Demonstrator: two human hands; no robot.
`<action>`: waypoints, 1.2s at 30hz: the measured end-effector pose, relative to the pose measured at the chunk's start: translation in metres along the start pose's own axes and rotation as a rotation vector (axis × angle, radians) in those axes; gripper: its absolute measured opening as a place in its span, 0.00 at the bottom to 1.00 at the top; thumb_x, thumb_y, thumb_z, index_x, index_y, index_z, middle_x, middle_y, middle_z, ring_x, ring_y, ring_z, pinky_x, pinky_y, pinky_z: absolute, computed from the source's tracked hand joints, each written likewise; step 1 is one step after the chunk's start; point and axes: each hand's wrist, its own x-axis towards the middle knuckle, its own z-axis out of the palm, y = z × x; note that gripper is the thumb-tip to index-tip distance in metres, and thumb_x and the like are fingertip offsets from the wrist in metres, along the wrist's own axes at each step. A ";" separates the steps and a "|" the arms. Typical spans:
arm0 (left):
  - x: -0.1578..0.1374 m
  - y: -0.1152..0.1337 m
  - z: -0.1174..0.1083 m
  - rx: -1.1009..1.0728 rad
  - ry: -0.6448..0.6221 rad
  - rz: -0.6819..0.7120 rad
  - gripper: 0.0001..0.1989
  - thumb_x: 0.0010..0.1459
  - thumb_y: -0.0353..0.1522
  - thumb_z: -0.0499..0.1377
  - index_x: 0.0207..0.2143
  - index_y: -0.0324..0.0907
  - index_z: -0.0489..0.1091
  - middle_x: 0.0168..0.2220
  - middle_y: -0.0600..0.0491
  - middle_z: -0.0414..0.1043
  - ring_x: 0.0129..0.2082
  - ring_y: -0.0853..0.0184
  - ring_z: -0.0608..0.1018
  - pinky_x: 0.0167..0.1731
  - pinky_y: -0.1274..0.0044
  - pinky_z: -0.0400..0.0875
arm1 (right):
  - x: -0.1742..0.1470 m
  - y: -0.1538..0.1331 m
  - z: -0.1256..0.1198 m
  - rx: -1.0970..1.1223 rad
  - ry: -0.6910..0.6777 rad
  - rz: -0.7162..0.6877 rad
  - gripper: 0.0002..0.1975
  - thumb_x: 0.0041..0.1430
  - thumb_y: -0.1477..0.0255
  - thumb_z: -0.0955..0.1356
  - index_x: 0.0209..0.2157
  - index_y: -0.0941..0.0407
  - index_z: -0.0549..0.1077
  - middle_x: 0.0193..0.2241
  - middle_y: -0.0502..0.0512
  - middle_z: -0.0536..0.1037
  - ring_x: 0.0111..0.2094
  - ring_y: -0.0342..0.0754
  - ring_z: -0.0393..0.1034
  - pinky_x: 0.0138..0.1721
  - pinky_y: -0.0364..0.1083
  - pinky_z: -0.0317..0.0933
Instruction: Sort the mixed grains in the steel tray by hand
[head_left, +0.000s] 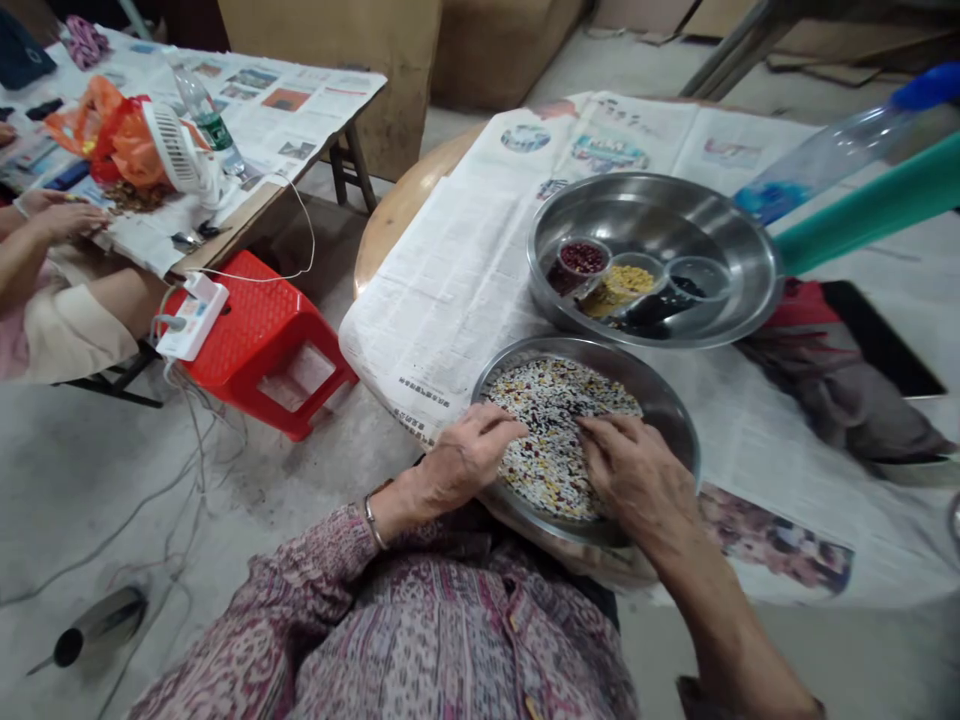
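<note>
In front of me a steel basin (690,440) holds a mix of white grains with black, yellow and dark red beans (551,425). My left hand (469,445) lies across the basin's left rim, fingers curled and pressed together over the mix. Whatever may be between those fingertips is too small to make out. At the right side of the mix, my right hand (641,475) has its fingertips pinched together, touching the black beans near the middle. What it pinches is hidden. Behind stands a larger steel basin (660,205) with cups of red beans (583,258), yellow beans (630,283) and black beans (682,285).
Newspaper (442,300) covers the round table. To the right lie a clear plastic bottle (832,160), a green strip (877,200), a grey cloth bag (825,390) and a dark tablet (885,340). A red stool (255,330) with a power strip (193,315) stands left, near another person's hand (64,215).
</note>
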 end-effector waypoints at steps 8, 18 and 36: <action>0.003 -0.038 -0.017 0.120 0.119 -0.318 0.08 0.68 0.27 0.54 0.45 0.41 0.71 0.44 0.49 0.71 0.49 0.63 0.72 0.54 0.69 0.71 | -0.021 -0.039 0.000 0.167 -0.137 -0.086 0.15 0.68 0.67 0.60 0.49 0.54 0.74 0.43 0.59 0.77 0.41 0.52 0.74 0.42 0.51 0.70; 0.024 -0.039 -0.013 0.285 -0.033 -0.389 0.05 0.69 0.31 0.55 0.41 0.43 0.70 0.43 0.50 0.71 0.48 0.62 0.72 0.50 0.71 0.70 | -0.003 -0.055 0.002 0.206 -0.070 -0.044 0.14 0.69 0.66 0.61 0.48 0.53 0.75 0.43 0.59 0.78 0.45 0.53 0.74 0.45 0.52 0.70; 0.032 0.027 -0.002 0.374 -0.287 0.071 0.07 0.66 0.23 0.50 0.44 0.37 0.65 0.43 0.47 0.70 0.45 0.60 0.72 0.45 0.70 0.70 | -0.018 -0.037 0.002 0.171 -0.034 -0.100 0.14 0.67 0.65 0.63 0.46 0.54 0.76 0.44 0.61 0.76 0.46 0.56 0.70 0.47 0.53 0.67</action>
